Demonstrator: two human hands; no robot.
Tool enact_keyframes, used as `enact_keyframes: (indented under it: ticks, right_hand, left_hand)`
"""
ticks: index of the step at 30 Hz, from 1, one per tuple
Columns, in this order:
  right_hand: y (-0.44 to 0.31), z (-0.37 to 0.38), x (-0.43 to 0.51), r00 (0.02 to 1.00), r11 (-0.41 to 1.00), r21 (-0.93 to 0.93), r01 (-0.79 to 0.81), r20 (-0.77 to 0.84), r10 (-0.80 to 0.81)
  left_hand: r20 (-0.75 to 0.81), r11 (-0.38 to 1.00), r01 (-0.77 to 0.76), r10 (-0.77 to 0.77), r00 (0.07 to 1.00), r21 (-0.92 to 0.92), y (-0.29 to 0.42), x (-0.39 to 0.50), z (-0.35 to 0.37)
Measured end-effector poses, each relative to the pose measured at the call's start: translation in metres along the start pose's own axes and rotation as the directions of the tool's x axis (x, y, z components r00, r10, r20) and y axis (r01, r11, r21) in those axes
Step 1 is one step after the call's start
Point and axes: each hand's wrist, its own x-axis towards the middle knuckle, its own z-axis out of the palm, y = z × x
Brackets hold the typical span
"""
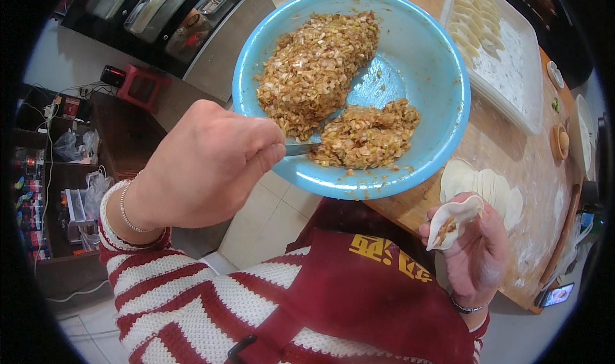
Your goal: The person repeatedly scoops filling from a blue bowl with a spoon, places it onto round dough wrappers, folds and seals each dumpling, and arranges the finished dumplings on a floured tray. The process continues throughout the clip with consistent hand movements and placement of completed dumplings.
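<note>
My left hand (211, 162) grips a thin metal utensil (302, 149), its far end sunk into the edge of the chopped filling; its exact kind is hidden by my fist. The filling lies in a blue plastic basin (346, 191) as a large mound (317, 66) and a smaller, looser heap (370, 136). On the right, my right hand (480, 263) cups a dumpling wrapper (437, 220). It is partly folded upward, with a little filling (447, 232) showing inside. Just beyond that hand, a row of overlapping round wrappers (480, 184) rests on the floured wooden table (533, 205).
A white tray (516, 76) of shaped dumplings (473, 18) stands behind the basin at right. Near the table's right edge are a small wooden bowl (559, 140) and a larger pale bowl (581, 133). Left are a red stool (141, 88) and dark shelves (67, 172).
</note>
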Motion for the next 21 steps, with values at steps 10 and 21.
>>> enact_keyframes:
  ticks: [10, 21]
  right_hand:
    - [0.001, 0.002, 0.0, 1.0, 1.0, -0.011, -0.01, -0.012, 0.01]
    - [0.0, 0.003, 0.0, 1.0, 1.0, -0.018, -0.006, -0.03, 0.006]
  left_hand:
    - [-0.166, 0.967, -0.11, 0.151, 0.975, 0.23, 0.029, 0.001, 0.002]
    - [-0.233, 0.922, -0.028, 0.126, 0.964, 0.385, 0.02, -0.011, -0.019]
